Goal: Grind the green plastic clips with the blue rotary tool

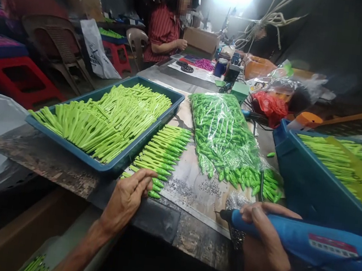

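My right hand (pixel 267 238) is wrapped around a blue electric screwdriver (pixel 291 230). Its thin bit points left, over the screws near the table's front edge. At the near end of a row of light green plastic sticks with darker green pointed tips (pixel 162 155), my left hand (pixel 132 191) is closed, fingers curled, on one of the sticks. Its fingers partly hide that stick. Tiny metal screws (pixel 210 187) lie scattered on the paper between my hands. Beyond them is a clear plastic bag of green pointed tips (pixel 224 132), with several tips spilling from its mouth.
A blue tray (pixel 98 165) heaped with light green sticks stands at the left. To the right is a blue bin (pixel 307 182) with more sticks. Across the table sits a person in a striped red shirt (pixel 162 32), near a cardboard box (pixel 201 41). Red stools (pixel 19 76) stand at left.
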Demonstrator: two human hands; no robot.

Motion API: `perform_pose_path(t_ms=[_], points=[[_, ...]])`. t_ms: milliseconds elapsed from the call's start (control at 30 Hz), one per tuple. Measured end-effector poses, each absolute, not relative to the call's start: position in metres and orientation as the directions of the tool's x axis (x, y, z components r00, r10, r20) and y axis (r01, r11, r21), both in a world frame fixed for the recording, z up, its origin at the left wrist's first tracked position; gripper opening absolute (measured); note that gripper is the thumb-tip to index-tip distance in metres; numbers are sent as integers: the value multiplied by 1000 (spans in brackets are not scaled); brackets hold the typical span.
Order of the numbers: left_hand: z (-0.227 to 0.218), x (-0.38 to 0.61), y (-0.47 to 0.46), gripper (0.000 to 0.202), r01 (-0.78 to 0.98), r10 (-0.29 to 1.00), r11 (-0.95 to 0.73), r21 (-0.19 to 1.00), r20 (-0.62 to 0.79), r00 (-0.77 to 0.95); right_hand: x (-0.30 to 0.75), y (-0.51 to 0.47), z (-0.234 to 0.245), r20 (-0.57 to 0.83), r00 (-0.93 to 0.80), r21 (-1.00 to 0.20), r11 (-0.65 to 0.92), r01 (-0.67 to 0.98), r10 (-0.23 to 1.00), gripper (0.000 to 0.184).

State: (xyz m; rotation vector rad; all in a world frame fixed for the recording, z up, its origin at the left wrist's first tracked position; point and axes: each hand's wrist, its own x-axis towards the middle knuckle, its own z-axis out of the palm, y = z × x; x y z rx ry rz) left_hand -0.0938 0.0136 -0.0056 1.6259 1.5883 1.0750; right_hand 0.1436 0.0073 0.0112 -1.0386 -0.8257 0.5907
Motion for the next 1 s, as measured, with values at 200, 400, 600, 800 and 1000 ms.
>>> perform_pose_path(t_ms=[200, 400, 600, 800, 1000], points=[[-13, -93, 52, 25, 769, 867, -478, 424, 365, 338, 142, 6, 10, 245, 586, -914, 385, -126, 773, 25], [-22, -87, 73, 27, 834, 839, -534, 139, 212, 502, 141, 6, 10, 243, 564, -911, 385, -147, 789, 25], [-22, -88, 74, 24, 840, 821, -541, 42, 243, 516, 140, 6, 9, 250, 550, -907, 391, -154, 797, 24], [-10, -97, 67, 19, 856, 796, -510, -83, 332, 506, 139, 6, 11, 223, 538, -904, 379, -198, 813, 25], [-2, -85, 50, 16, 806, 688, -560, 190, 649, 325, 136, 6, 19, 233, 529, -885, 404, -231, 816, 24]])
